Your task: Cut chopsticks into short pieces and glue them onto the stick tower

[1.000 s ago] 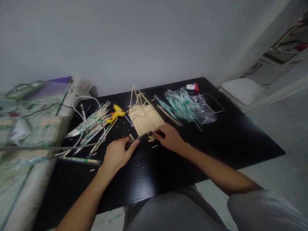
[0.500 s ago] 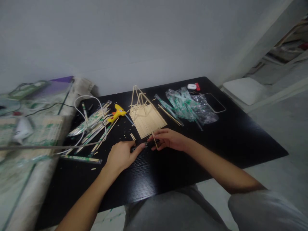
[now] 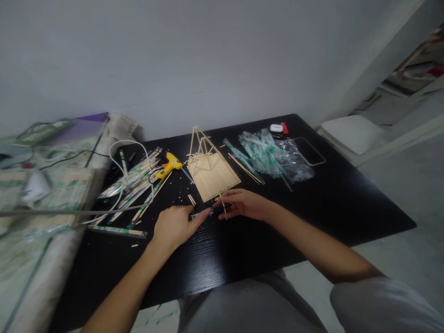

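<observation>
My left hand (image 3: 173,226) is closed around a small dark tool (image 3: 201,214), its thumb stretched along the top. Most of the tool is hidden by the fingers, so I cannot make out its kind. Facing it, my right hand (image 3: 246,203) pinches a short wooden stick (image 3: 222,204) that points down toward me. The stick's lower end is close to the tool's dark end. Just beyond both hands lies a flat panel of wooden sticks (image 3: 217,178) set side by side. A peaked frame of thin sticks (image 3: 196,143) stands upright on its far part.
A yellow glue gun (image 3: 169,166) lies left of the panel, near wrapped chopsticks (image 3: 133,173) and a white cable (image 3: 110,148). Crumpled plastic wrappers (image 3: 263,152) and a white case (image 3: 276,128) are to the right. Wood scraps dot the black table (image 3: 277,236).
Both hands keep almost the same place and grip. The stick in my right hand has tilted slightly, and the whole view has shifted a little.
</observation>
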### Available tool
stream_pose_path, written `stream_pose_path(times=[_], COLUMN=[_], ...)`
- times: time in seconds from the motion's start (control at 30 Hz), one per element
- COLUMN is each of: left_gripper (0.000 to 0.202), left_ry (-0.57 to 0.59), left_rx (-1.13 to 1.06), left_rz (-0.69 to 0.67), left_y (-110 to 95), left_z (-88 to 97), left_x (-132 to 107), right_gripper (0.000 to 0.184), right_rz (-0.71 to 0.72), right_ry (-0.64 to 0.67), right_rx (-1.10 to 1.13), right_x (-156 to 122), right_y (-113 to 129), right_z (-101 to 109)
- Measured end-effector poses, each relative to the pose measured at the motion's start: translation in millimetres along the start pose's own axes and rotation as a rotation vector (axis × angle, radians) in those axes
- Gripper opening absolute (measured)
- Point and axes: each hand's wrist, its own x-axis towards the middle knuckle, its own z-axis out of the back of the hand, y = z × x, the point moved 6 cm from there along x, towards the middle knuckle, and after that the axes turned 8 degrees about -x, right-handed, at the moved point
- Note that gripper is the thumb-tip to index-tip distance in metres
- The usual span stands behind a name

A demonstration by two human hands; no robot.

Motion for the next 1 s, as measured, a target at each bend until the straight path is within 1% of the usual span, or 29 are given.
stream_pose_path(times=[0.1,0.2,0.3,0.4,0.53,0.63,0.77,0.9,1.0], left_gripper=[0.078,0.081,0.082,0.078,0.062,0.049,0.046,0.039,0.035], left_ry=[-0.004,-0.012,-0.026,-0.048,-0.082,-0.126,-0.176,-0.143,-0.126], left_rx=[0.021,0.042,0.03,-0.03,-0.191,-0.347,-0.633,-0.866,-0.936], left_rz=[0.05,0.129,0.19,0.208,0.171,0.137,0.038,-0.011,-0.013], left_y=[5.9,17.0,27.9,33.1,29.0,22.8,12.7,4.2,1.3], left_z=[0.5,2.8,6.2,8.3,6.0,1.7,-6.8,-19.2,-23.7], left_x=[3.0,6.6,9.6,11.9,12.6,10.5,6.3,3.9,3.7], right_gripper=[0.024,0.028,0.034,0.042,0.045,0.044,0.043,0.042,0.04], right_rz=[0.024,0.094,0.2,0.248,0.244,0.229,0.2,0.187,0.181], right_ry=[-0.064,-0.159,-0.246,-0.284,-0.261,-0.218,-0.156,-0.119,-0.103], right_rx=[0.001,-0.031,-0.154,-0.305,-0.434,-0.432,-0.407,-0.397,-0.39], right_x=[0.7,2.2,3.5,5.6,9.1,10.4,10.4,10.5,11.1], right_y=[1.6,3.5,6.0,4.2,-2.9,-8.0,-13.6,-19.9,-24.3], right_z=[2.9,7.4,11.8,13.8,11.2,6.1,-2.3,-8.9,-12.4])
